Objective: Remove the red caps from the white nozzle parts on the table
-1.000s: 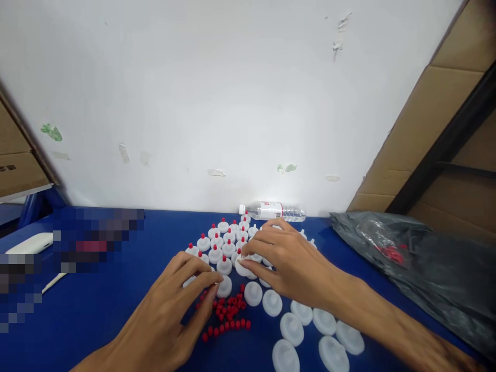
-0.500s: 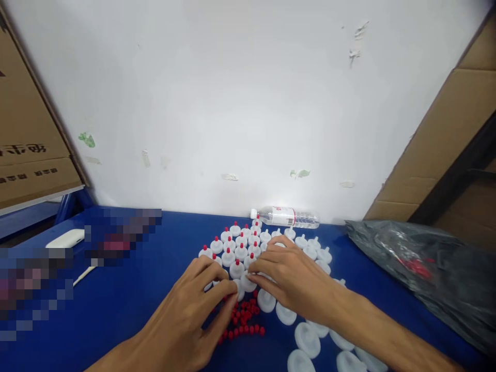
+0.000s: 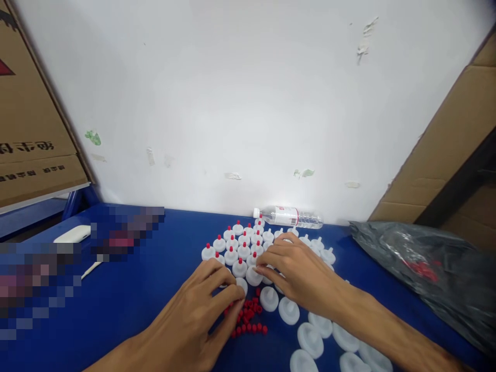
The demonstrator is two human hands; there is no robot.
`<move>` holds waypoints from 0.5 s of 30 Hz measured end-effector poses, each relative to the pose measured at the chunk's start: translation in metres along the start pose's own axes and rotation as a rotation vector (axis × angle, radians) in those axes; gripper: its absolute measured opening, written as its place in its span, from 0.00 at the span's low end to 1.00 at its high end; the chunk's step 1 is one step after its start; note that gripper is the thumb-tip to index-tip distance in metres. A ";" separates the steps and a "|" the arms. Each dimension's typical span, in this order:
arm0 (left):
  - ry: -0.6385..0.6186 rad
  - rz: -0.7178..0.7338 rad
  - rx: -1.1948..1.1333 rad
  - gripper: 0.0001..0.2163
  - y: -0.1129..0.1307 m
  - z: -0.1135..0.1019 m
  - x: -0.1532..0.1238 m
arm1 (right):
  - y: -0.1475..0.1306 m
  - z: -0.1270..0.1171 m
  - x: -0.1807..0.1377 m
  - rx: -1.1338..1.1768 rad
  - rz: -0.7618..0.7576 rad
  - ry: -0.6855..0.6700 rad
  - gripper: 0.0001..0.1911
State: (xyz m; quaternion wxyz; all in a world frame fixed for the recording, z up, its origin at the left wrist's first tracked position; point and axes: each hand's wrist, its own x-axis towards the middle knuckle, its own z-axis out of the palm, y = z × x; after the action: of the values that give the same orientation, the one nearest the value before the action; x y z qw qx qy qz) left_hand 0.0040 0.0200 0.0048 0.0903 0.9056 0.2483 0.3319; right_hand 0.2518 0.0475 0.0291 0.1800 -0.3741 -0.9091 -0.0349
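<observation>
My left hand (image 3: 211,299) is closed in a pinch at the edge of a white spouted lid (image 3: 242,285); its fingertips partly cover that lid. Just right of it, my right hand (image 3: 292,266) has thumb and fingers closed at the top of another white spouted lid (image 3: 254,277), hiding its spout. Behind the hands, several white lids stand upright with small red caps (image 3: 240,261) on their spouts. Loose red caps (image 3: 248,310) lie between my hands, some in a row nearer me. Lids without caps (image 3: 289,310) spread under and around my right forearm.
A clear plastic bottle (image 3: 289,216) lies on its side against the white wall (image 3: 248,103). On the right of the blue table (image 3: 155,248) is a dark plastic bag (image 3: 434,279) with red pieces on it. A white device (image 3: 73,234) lies left; cardboard (image 3: 34,119) stands there.
The whole view has shifted slightly to the right. Both hands keep nearly the same place among the lids; the right fingertips sit a little off the lid they touch, showing more of it.
</observation>
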 end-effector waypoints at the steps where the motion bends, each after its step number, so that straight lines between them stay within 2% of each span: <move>1: -0.004 0.000 0.000 0.08 0.000 0.000 0.000 | 0.000 0.001 0.000 -0.002 -0.002 -0.003 0.10; 15: -0.078 0.039 0.036 0.06 0.001 0.005 -0.002 | -0.001 0.005 0.002 0.014 -0.034 -0.042 0.10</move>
State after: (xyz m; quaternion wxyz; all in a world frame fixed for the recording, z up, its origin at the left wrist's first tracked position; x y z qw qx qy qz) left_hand 0.0062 0.0187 0.0007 0.0772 0.9240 0.2329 0.2933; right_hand 0.2484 0.0489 0.0247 0.1628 -0.3578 -0.9192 -0.0238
